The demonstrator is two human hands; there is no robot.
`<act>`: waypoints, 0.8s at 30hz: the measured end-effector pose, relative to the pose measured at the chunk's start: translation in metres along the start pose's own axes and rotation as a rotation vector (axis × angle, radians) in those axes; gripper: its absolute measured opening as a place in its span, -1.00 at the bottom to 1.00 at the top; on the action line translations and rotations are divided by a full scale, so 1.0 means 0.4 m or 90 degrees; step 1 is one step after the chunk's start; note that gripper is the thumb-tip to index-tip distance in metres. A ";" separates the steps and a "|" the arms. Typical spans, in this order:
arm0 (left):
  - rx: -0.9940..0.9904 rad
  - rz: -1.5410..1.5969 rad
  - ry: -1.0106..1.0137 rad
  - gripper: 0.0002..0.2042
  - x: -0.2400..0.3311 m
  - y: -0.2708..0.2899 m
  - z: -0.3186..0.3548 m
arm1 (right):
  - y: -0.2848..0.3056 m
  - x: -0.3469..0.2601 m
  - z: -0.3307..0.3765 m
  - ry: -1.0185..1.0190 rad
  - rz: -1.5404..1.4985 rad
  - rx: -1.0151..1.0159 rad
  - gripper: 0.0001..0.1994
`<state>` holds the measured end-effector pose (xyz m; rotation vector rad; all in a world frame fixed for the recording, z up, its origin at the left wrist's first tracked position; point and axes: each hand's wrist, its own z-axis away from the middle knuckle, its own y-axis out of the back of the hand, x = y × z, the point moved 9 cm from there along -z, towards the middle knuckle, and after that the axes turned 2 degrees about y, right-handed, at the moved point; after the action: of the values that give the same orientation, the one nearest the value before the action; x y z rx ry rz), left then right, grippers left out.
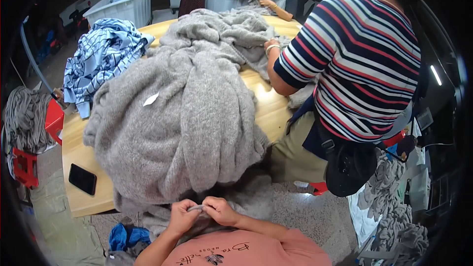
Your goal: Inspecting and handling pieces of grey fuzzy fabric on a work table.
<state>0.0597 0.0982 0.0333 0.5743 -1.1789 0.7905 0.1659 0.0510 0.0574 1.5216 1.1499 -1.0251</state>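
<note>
Mottled-grey heap of knitted fabric (pixel 207 108), flecked lighter from where I stand; crumpled light-blue cloth (pixel 106 51), crossed by dark lines; honey-coloured, wood-grained bench (pixel 84 202); black rectangular phone (pixel 83 179); salmon-pink shirt (pixel 266 249), dark-printed; short-sleeved top (pixel 362 64), striped navy, white and red.

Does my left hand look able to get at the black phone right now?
Probably yes: the phone lies uncovered on the table, left of the grey knit pile, whose lower edge could be brushed. Your left hand, pinching grey fabric, may need to let go first.

left hand (pixel 182 216) + right hand (pixel 221 211): pinch grey knit edge (pixel 195 207) | grey knit pile (pixel 162 133): on table (pixel 273 115) | black phone (pixel 83 179): left | striped-shirted co-worker (pixel 362 64): right
</note>
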 end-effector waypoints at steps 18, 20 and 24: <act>-0.090 0.022 0.031 -0.96 -0.083 -0.061 0.023 | -0.033 -0.009 0.041 0.069 0.137 0.034 -0.93; -0.114 0.110 0.060 -0.97 -0.084 -0.069 0.022 | -0.041 0.007 0.045 0.048 0.158 0.025 -0.94; -0.058 0.056 0.088 -0.96 -0.056 -0.031 0.019 | -0.027 0.034 0.050 0.020 0.104 0.052 -0.94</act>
<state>0.0611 0.0797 0.0142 0.3882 -1.1123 0.8330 0.1565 0.0355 0.0381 1.6722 0.9964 -0.9500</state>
